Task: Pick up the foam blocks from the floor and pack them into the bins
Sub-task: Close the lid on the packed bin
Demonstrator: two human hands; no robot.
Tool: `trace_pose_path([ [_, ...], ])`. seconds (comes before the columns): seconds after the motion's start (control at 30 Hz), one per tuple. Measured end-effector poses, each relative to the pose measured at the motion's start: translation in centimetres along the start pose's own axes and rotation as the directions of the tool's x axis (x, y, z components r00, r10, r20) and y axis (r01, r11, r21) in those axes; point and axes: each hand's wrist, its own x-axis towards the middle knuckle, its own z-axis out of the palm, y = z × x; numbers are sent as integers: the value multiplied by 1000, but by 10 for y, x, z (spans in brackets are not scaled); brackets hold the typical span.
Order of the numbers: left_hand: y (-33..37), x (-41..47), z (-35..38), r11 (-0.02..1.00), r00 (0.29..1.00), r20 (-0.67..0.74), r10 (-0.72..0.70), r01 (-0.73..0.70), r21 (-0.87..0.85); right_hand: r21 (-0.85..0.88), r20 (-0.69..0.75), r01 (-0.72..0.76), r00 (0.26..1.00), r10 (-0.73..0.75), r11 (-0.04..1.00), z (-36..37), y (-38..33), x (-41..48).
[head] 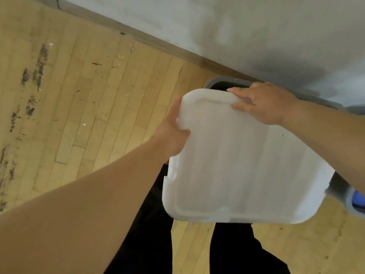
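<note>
A person, seen from above, held 1 large white foam block [237,165] with 2 hands, roughly flat, above a grey bin [219,81] that stood on the wooden floor [79,95] against the wall [217,26]. The left hand [171,133] pinched the block's left edge, thumb on top. The right hand [262,103] gripped its far corner, fingers draped over the rim. The hands were well apart, probably to steady the wide, light slab while lining it up with the bin's opening. Another grey bin [355,206] showed at the right edge.
</note>
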Motion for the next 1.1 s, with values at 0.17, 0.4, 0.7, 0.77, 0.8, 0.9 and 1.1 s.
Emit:
trace_pose_path([
  [0.17, 16, 48, 38, 977, 994, -14, 111, -106, 187, 25, -189, -280, 941, 280, 960, 13, 16, 15],
  [0.4, -12, 69, 56, 981, 999, -34, 11, -5, 195, 135, 181, -376, 919, 350, 917, 139, -33, -64],
  [0.7, -40, 64, 67, 980, 980, -31, -197, 196, -36, 177, 264, -395, 902, 343, 902, 163, -19, -68],
  [0.77, -42, 49, 72, 990, 991, -72, -116, 121, 68, 192, 259, -388, 906, 335, 901, 164, -19, -68],
  [0.8, -44, 41, 75, 986, 996, -49, -75, 81, 143, 201, 254, -387, 908, 333, 900, 165, -18, -68],
  [0.9, -50, 26, 89, 965, 998, -16, -57, 59, 254, 215, 242, -378, 914, 325, 901, 166, -18, -68],
  [1.1, -49, 31, 86, 931, 999, 37, -19, 4, 366, 227, 199, -368, 924, 327, 902, 167, -16, -71],
])
